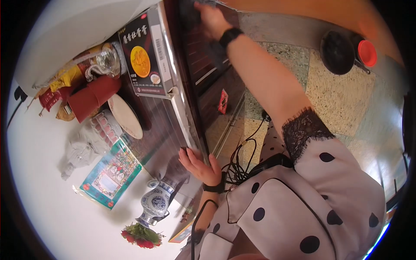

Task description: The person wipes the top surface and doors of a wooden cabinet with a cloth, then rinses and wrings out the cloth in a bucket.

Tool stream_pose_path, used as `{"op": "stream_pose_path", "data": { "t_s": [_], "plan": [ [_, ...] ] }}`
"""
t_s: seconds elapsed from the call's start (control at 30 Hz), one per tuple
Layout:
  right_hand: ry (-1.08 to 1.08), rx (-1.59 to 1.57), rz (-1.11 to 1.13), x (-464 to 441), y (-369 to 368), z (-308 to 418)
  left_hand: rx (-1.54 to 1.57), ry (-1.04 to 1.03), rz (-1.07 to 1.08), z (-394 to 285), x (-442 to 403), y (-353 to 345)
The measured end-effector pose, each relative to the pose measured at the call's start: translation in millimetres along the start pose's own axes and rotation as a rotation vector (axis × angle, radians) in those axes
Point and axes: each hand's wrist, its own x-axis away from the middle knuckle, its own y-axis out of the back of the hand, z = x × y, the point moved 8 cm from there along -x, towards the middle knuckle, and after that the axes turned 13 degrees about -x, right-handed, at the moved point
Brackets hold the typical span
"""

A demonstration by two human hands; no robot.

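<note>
From where I stand, the right hand (pixel 212 21) is the one at the work, the arm stretched to the far end of the dark cabinet front (pixel 208 71). A dark, cloth-like piece (pixel 190 17) lies just to the left of its fingers, seemingly against them. It's too shadowed there for me to tell whether they are closed around it or merely pressing on it, and I can't make out which way its length runs.

The left hand (pixel 201 168) is well apart from that piece, at the near end of the counter (pixel 160 117). Its fingers are spread and relaxed, laid over the pale edge strip (pixel 181 115) with nothing clasped in them. That strip runs from near to far, linking the two hands' places like a rail.

Left of the strip's far part sits a black medicine box (pixel 145 56), its long side roughly in line with the edge; the right hand is nearer to it than the left. A small red packet (pixel 222 102) shows between the two hands, right of the strip.
</note>
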Motion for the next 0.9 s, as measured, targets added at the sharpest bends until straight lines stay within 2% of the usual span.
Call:
{"op": "stream_pose_path", "data": {
  "t_s": [0.03, 0.07, 0.1, 0.13, 0.2, 0.23, 0.3, 0.33, 0.4, 0.47, 0.57, 0.63, 0.67, 0.7, 0.77, 0.83, 0.87, 0.9],
  "plan": [
    [0.030, -0.023, -0.070, 16, 9, -9, -0.002, -0.011, -0.003, 0, 2, -2],
    [0.122, -0.219, 0.079, 14, 13, -29, 0.050, 0.012, -0.028, 4, 4, -4],
    [0.040, -0.185, 0.018, 25, 24, -46, 0.102, 0.034, -0.052, 7, 4, -4],
    [0.047, -0.195, 0.017, 39, 26, -50, 0.099, 0.022, -0.055, 6, 3, -5],
    [-0.122, -0.288, -0.191, 60, 42, -71, 0.216, 0.069, -0.047, 7, 5, -6],
    [-0.121, -0.294, -0.190, 59, 42, -66, 0.212, 0.065, -0.048, 8, 4, -3],
    [-0.104, -0.407, 0.054, 50, 21, -49, 0.029, -0.023, -0.023, 3, 3, -2],
    [-0.110, -0.408, 0.052, 44, 14, -41, 0.025, -0.019, -0.019, 4, 3, -2],
    [-0.141, -0.611, 0.093, 14, -7, -23, 0.013, -0.010, -0.013, 5, 4, -3],
    [-0.120, -0.487, 0.133, -42, -10, -16, -0.004, -0.015, -0.006, 4, 3, -1],
    [-0.104, -0.638, 0.201, -78, -35, -5, 0.002, -0.012, -0.006, 4, 2, -4],
    [-0.097, -0.568, -0.085, -70, -8, -3, 0.023, 0.005, -0.005, 4, 4, -2],
    [-0.097, -0.561, -0.075, -65, 4, 0, 0.031, 0.022, 0.003, 5, 3, -3],
    [0.028, 0.035, -0.102, -60, 32, 5, 0.038, 0.038, 0.014, 6, 3, -5],
    [0.150, 0.633, -0.126, -59, 52, -13, 0.025, 0.039, 0.017, 6, 3, -4],
    [0.061, -0.237, -0.374, -59, 87, -58, 0.014, 0.039, 0.029, 5, 2, -7],
    [0.054, -0.233, -0.385, -49, 85, -54, 0.013, 0.031, 0.027, 5, 1, -7],
    [0.033, -0.240, -0.217, -41, 71, -49, 0.006, 0.023, 0.033, 6, 4, -6]
  ]
}}
